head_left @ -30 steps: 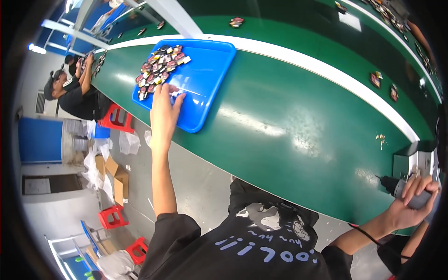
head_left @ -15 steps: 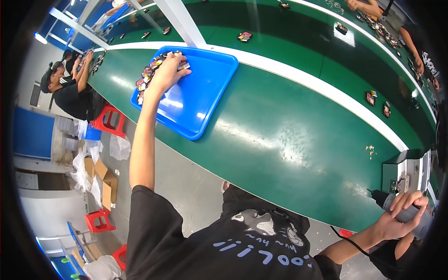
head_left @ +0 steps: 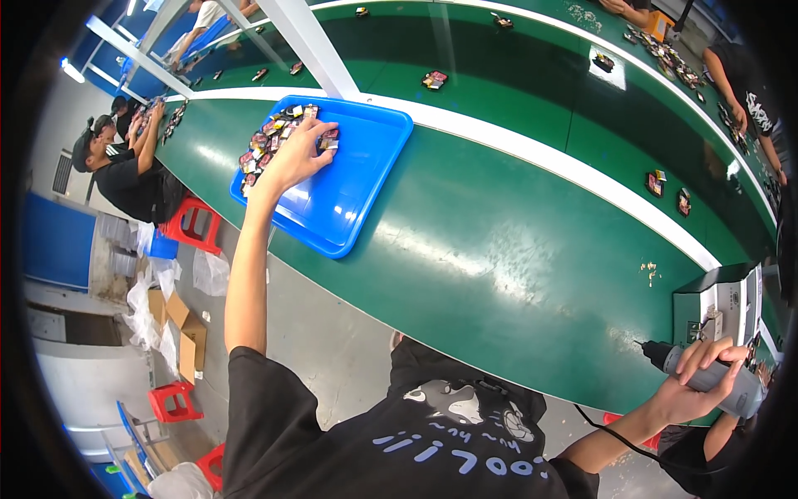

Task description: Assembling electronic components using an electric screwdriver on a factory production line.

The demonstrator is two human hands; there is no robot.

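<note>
My left hand (head_left: 293,158) reaches far out over a blue tray (head_left: 366,179) on the green table (head_left: 515,249) and rests on a pile of small dark and coloured parts (head_left: 264,143) at the tray's far left end, fingers curled over a few of them. My right hand (head_left: 694,384) is down at the lower right, shut on a grey electric screwdriver (head_left: 731,387) with a black cable, next to a small green box (head_left: 723,303) at the table's edge.
A white stripe (head_left: 565,162) runs along the table. Small parts lie scattered beyond it (head_left: 434,79) and at the right (head_left: 667,187). Another person (head_left: 116,170) sits at the left by red stools (head_left: 193,224). Cardboard boxes (head_left: 179,328) lie on the floor.
My left hand has moved from the tray's near edge up onto the pile of parts. The right hand still holds the screwdriver in about the same spot.
</note>
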